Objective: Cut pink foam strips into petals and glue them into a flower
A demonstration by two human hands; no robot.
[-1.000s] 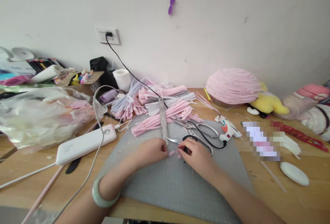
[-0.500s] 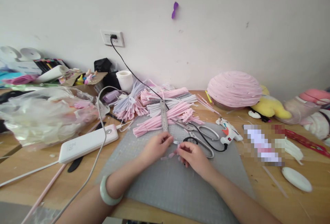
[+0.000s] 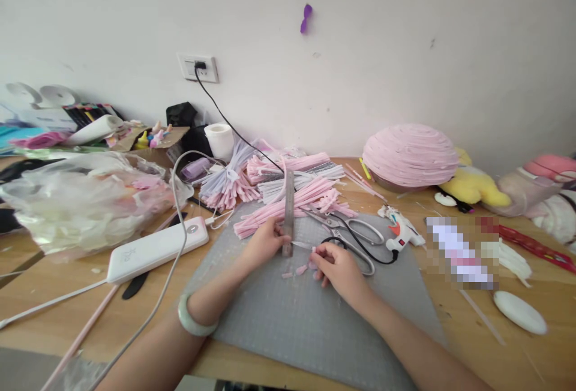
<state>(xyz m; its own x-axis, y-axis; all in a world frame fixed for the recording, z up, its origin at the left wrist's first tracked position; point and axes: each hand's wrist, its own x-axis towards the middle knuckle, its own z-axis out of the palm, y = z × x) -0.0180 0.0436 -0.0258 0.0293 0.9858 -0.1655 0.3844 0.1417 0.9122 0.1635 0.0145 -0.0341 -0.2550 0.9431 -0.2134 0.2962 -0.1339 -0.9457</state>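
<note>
My left hand [image 3: 269, 241] is closed at the lower end of a narrow metal ruler [image 3: 288, 205], thumb and fingers pinched on its edge. A thin whitish strip [image 3: 302, 245] stretches from the ruler to my right hand [image 3: 338, 268]. The right fingers are pinched on the strip's other end. Small pink pieces [image 3: 301, 270] lie on the grey cutting mat [image 3: 288, 331] below the hands. Large scissors [image 3: 348, 232] rest just beyond my right hand. Behind the ruler lies a bundle of pink pipe cleaners [image 3: 265, 211].
A white power bank [image 3: 153, 250] with a cable lies left, near a stuffed plastic bag [image 3: 85, 205]. On the right are a white glue gun [image 3: 400, 235], a pink dome [image 3: 409, 157], a yellow plush [image 3: 477, 187] and a white oval object [image 3: 519, 312].
My left hand has moved up and slightly left onto the ruler. The ruler's lower end now reaches nearer to me. The strip between my hands shows longer, and my right hand has barely moved.
</note>
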